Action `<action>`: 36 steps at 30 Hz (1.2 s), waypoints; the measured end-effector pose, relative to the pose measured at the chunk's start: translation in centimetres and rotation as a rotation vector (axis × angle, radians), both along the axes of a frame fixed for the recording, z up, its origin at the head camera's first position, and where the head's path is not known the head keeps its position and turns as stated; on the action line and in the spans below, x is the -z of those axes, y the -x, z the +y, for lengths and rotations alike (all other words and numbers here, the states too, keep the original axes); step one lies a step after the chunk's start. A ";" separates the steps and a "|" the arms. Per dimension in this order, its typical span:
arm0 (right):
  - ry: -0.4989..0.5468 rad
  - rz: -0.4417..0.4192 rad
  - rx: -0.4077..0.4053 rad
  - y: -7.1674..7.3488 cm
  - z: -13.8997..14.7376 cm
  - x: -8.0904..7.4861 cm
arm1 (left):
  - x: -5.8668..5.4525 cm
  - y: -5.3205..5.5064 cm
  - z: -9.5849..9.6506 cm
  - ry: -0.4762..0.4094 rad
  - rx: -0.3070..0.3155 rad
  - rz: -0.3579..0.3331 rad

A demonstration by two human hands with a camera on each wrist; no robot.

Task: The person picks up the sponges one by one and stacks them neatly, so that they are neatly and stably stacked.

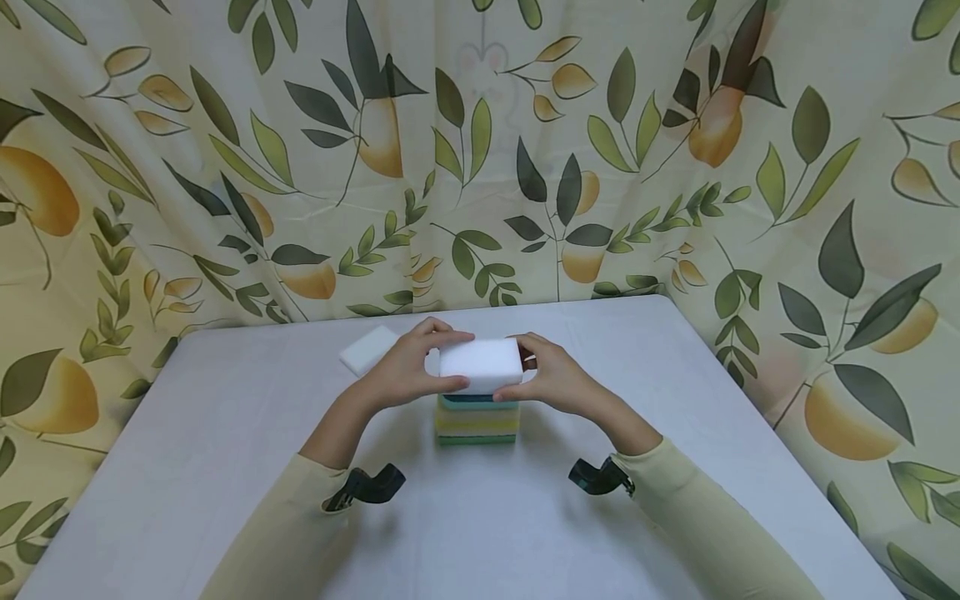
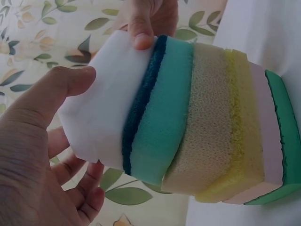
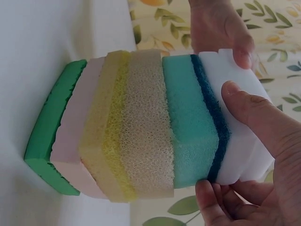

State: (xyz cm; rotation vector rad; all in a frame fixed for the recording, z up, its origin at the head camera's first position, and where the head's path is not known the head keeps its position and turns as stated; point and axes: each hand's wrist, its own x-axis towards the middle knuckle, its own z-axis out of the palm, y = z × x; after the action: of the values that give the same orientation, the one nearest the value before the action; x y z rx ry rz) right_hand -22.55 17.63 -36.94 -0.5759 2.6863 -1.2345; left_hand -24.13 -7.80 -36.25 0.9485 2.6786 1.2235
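A white sponge block (image 1: 480, 365) tops an upright stack of sponges. My left hand (image 1: 408, 367) grips its left end, thumb (image 2: 77, 81) on the near face and fingers curled behind. At the right end my right hand (image 1: 558, 379) holds it the same way, thumb (image 3: 249, 101) in front. Directly below, touching the white block, lies a teal sponge (image 3: 188, 122) with a dark blue scouring layer uppermost. Under that come a beige porous sponge (image 3: 148, 127), a yellow layer (image 3: 101, 132), a pale pink one (image 3: 77, 127) and a green one (image 3: 49, 132) at the bottom.
Another white block (image 1: 367, 352) lies on the table behind my left hand. A white cloth covers the table (image 1: 225, 467). Behind its far edge hangs a curtain (image 1: 525, 125) printed with leaves and fruit. Dark wrist mounts (image 1: 375, 485) stick out from both sleeves.
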 end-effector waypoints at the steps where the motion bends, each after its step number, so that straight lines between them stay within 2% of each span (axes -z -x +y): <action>1: 0.002 0.000 -0.001 0.0 0.0 0.0 | -0.1 0.0 0.0 0.002 0.002 0.002; 6: 0.007 -0.004 -0.004 0.1 0.1 0.1 | -0.2 0.1 0.1 0.008 0.010 0.004; 16: 0.009 -0.013 0.003 0.2 0.1 0.2 | 0.2 0.3 0.1 0.012 0.004 -0.011; 26: -0.003 -0.031 -0.006 -0.1 0.4 -0.5 | 0.3 0.2 0.2 0.021 -0.007 -0.028; 36: -0.059 0.043 0.003 0.0 0.4 -1.8 | 0.3 0.2 0.1 0.019 -0.009 -0.036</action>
State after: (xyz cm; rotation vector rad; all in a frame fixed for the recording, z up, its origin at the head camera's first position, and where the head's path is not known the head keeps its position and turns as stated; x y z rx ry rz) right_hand -22.51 18.01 -35.10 -0.5968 2.7492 -1.1521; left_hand -24.37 -7.66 -36.59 0.9039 2.6649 1.2021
